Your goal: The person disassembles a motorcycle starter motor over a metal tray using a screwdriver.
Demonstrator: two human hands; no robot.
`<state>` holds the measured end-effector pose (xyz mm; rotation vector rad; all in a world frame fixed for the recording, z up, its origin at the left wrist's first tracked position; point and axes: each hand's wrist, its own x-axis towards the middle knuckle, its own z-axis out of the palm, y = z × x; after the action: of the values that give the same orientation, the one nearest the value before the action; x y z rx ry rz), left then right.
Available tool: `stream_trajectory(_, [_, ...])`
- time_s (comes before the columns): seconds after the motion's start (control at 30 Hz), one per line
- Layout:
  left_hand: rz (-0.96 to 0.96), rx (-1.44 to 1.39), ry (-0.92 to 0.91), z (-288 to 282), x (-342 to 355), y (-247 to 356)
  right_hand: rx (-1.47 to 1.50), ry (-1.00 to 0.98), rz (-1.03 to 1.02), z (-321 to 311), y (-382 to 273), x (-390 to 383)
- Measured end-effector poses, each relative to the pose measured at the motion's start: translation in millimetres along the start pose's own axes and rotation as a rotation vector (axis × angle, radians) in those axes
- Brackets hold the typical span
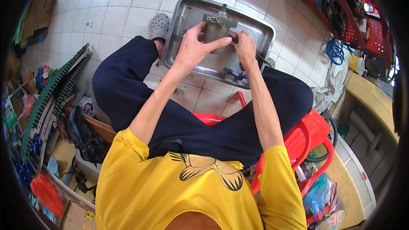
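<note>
A cylindrical metal motor stands upright over the metal tray, its short shaft pointing up from a bolted end plate. Wrapped around its left side is my left hand, with the thumb stretched across the front. Close against the right side of the motor, my right hand has its fingers closed on a dark rod-like tool. A thin dark length sticks out past that hand toward the tray's right rim; its exact kind is unclear. Lower in the tray lies a blurred tool with blue on it.
White tiles surround the tray. A grey clog is on my left foot. Red shelving with dark parts stands at upper right, a coiled blue cable below it. I sit on a red plastic chair; green-edged strips lean at left.
</note>
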<state>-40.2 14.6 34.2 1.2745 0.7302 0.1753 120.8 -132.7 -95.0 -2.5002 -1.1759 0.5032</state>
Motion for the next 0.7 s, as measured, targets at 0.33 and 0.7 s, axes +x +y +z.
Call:
stream_trajectory(0.33, [0.012, 0.256, 0.176, 6, -1, -23, 0.347, 0.079, 0.082, -73, -33, 17])
stream_trajectory(0.7, [-0.003, 0.369, 0.198, 17, -6, -14, 0.745, -0.030, 0.049, -153, -70, -10])
